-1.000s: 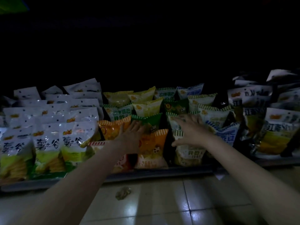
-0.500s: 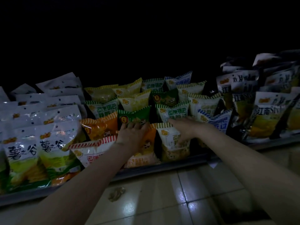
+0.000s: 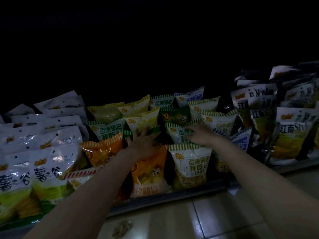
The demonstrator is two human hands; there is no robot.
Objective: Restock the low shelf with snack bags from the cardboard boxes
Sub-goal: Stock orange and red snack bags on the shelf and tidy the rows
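Left hand (image 3: pixel 143 144) and right hand (image 3: pixel 201 135) lie flat-fingered on dim snack bags (image 3: pixel 189 163); shelf back lost in darkness.

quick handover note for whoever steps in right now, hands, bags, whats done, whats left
Left hand: open, fingers spread, pressing the second-row bags behind the orange bag.
Right hand: open, flat on a green-trimmed white bag in the second row.
Low shelf: packed with standing bags, white ones left, dark ones right.
Done: middle rows look filled.
Left: straighten the rows; no cardboard boxes in view, so remaining stock cannot be told.
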